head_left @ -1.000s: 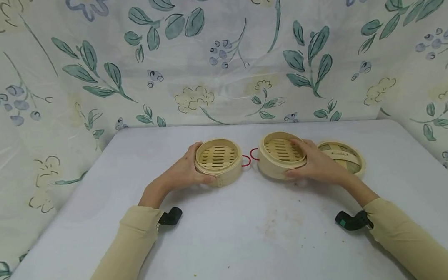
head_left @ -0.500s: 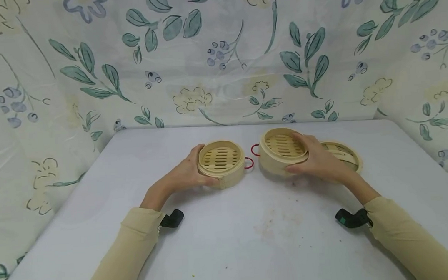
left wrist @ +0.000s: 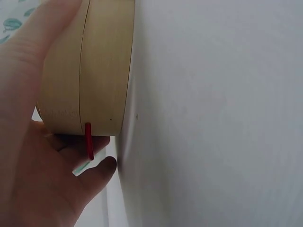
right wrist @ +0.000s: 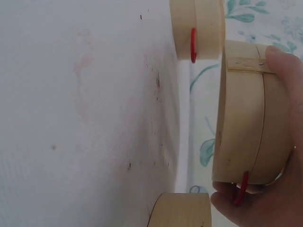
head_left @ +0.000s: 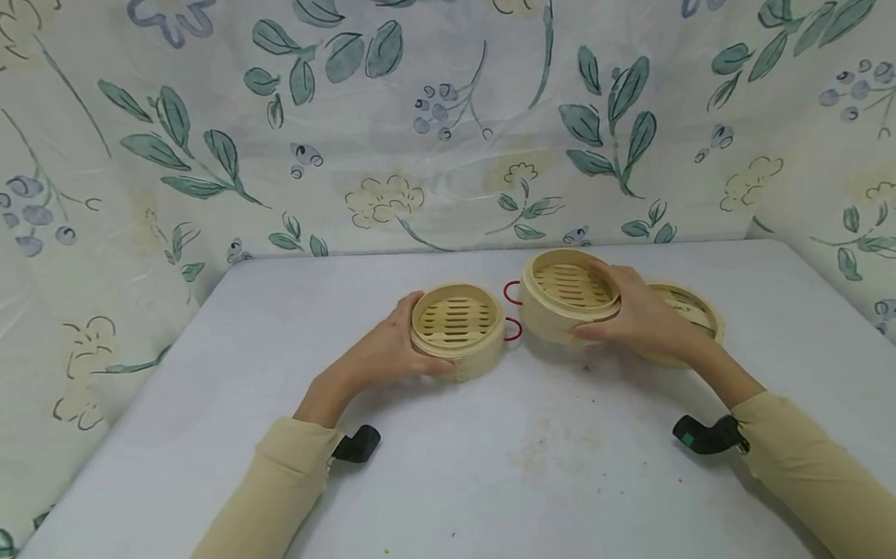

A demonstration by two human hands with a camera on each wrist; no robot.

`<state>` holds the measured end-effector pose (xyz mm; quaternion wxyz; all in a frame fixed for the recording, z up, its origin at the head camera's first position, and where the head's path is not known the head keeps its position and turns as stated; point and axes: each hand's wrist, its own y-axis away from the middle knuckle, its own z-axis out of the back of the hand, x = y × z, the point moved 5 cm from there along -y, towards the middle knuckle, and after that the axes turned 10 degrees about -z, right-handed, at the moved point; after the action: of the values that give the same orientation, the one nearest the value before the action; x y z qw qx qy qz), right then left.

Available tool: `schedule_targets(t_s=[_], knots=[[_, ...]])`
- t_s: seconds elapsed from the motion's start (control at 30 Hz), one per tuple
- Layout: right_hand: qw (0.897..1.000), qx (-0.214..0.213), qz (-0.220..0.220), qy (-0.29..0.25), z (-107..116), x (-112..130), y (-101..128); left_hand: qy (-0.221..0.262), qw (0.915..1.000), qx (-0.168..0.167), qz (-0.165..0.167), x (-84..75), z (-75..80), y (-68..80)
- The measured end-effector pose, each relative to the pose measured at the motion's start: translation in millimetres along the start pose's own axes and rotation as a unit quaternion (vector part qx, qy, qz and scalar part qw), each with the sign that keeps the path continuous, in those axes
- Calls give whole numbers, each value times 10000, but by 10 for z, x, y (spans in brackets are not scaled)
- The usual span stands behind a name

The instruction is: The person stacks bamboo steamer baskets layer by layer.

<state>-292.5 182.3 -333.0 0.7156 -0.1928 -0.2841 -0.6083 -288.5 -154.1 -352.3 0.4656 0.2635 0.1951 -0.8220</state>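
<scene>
My left hand (head_left: pixel 391 349) grips a round bamboo steamer basket (head_left: pixel 483 361) with a slatted inside and a red loop handle (head_left: pixel 514 330) on its right. In the left wrist view the basket wall (left wrist: pixel 105 71) stands against the white tabletop, or very near it. A second, matching steamer basket (head_left: pixel 549 313) is held up by my right hand (head_left: pixel 640 313), thumb in front and fingers around the far rim. The right wrist view shows a gap between this basket (right wrist: pixel 246 109) and the table. Its own red loop (head_left: pixel 512 292) points left, close to the first basket.
A bamboo steamer lid (head_left: pixel 708 322) with a woven top lies on the table behind my right hand, partly hidden by it. Small crumbs and a brownish stain (head_left: pixel 541 442) mark the white table (head_left: pixel 427 480). Floral cloth (head_left: pixel 443 163) hangs behind the table's back edge.
The left hand has shifted its basket to the right, slightly nearer to me. The right hand has raised its basket off the table, up and back. The lid stays in place.
</scene>
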Motion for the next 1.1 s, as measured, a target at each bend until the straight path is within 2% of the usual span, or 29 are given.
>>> schedule_targets(t_s=[0.27,0.57,1.1], knots=[[9999,-46,84,73,17,58,11,32,9999,-17,94,-64,-16,8],[9998,-50,170,-39,9,101,10,51,9999,-93,78,-58,-40,-11],[9969,-171,264,-720,-118,390,-145,122,9998,-70,108,-73,-18,-3]])
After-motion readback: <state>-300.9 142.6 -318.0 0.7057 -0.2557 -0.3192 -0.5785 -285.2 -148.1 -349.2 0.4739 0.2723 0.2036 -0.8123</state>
